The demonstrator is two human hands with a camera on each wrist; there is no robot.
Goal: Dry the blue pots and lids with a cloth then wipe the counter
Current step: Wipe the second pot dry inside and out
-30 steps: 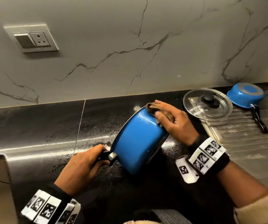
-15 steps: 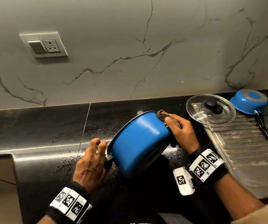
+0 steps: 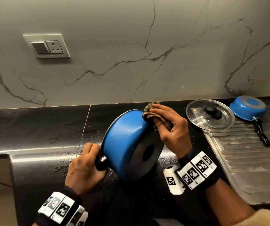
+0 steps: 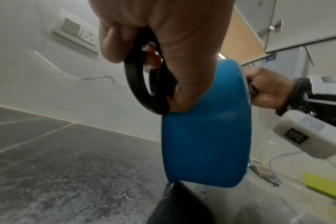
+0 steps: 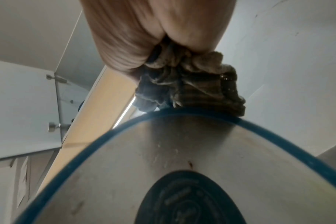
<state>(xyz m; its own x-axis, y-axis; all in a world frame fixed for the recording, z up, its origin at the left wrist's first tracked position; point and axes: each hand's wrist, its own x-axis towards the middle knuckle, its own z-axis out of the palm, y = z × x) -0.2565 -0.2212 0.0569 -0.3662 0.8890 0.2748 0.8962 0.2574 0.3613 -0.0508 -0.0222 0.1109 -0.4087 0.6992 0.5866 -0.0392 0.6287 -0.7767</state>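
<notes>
A blue pot (image 3: 124,136) is held on its side over the black counter (image 3: 38,136), its grey base with a dark centre turned toward me. My left hand (image 3: 85,168) grips the pot's black loop handle (image 4: 138,78). My right hand (image 3: 171,128) holds a bunched brown cloth (image 3: 153,115) against the pot's top edge; in the right wrist view the cloth (image 5: 192,84) sits right on the blue rim of the base (image 5: 182,148). A glass lid (image 3: 210,115) with a black knob and a smaller blue pan (image 3: 248,108), upside down, lie at the right.
The steel draining board (image 3: 248,152) runs along the right, under the lid's edge and the small pan. The counter is wet with droplets near the pot. A marble wall with a switch and socket plate (image 3: 47,46) stands behind. The counter's front edge steps down at the left.
The pot has tipped so its grey base now faces me. My left hand has closed again round the handle. My right hand with the cloth has slid up to the pot's top edge.
</notes>
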